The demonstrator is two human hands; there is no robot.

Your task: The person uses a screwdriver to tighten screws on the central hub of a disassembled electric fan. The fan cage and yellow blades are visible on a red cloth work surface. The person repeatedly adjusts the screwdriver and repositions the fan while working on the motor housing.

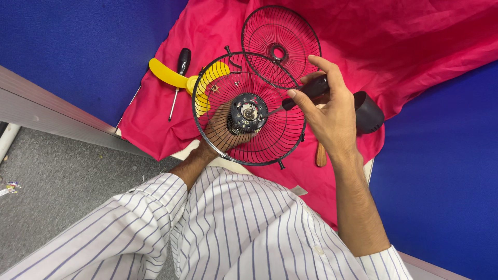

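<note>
My left hand (220, 132) reaches up behind a round black wire fan guard (282, 148) and grips the fan motor (247, 112) at its centre. My right hand (329, 111) is closed on the black handle of a screwdriver (309, 89), whose shaft points into the motor hub. A second black wire guard (281, 39) lies on the red cloth (415, 36) just behind. A yellow fan blade (168, 74) lies to the left, partly behind the held guard.
Another black-handled screwdriver (181, 65) lies on the cloth by the yellow blade. A dark round cap (369, 111) and a wooden handle (321, 154) sit near my right wrist. Blue surface surrounds the cloth; grey floor lies at the lower left.
</note>
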